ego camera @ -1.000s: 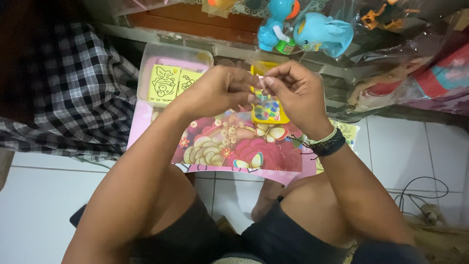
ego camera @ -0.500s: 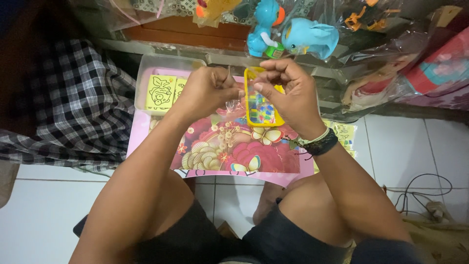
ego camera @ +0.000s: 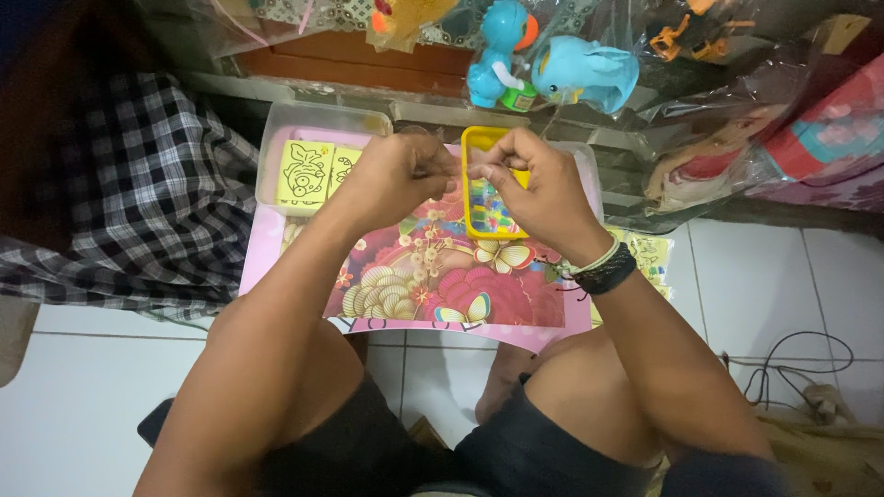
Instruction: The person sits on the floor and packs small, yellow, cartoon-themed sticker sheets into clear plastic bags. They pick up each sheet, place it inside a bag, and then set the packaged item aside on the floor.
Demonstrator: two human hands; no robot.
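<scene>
My left hand (ego camera: 398,175) and my right hand (ego camera: 534,179) are held close together above a pink board with flowers and butterflies (ego camera: 433,276). The fingertips of both hands pinch something very small between them; what it is I cannot make out. Just under my right hand sits a yellow tray (ego camera: 488,207) filled with small coloured beads. A black band and a pale band circle my right wrist (ego camera: 603,269). My knees frame the near edge of the board.
A clear plastic lid (ego camera: 304,170) at the left holds yellow cards with line drawings. Blue toy animals in plastic wrap (ego camera: 552,69) hang at the back. Checked cloth (ego camera: 120,202) lies left. A cable (ego camera: 792,368) lies on the white tiles at right.
Both hands have moved a little lower and nearer the tray, still pinched together. The camera view has shifted slightly.
</scene>
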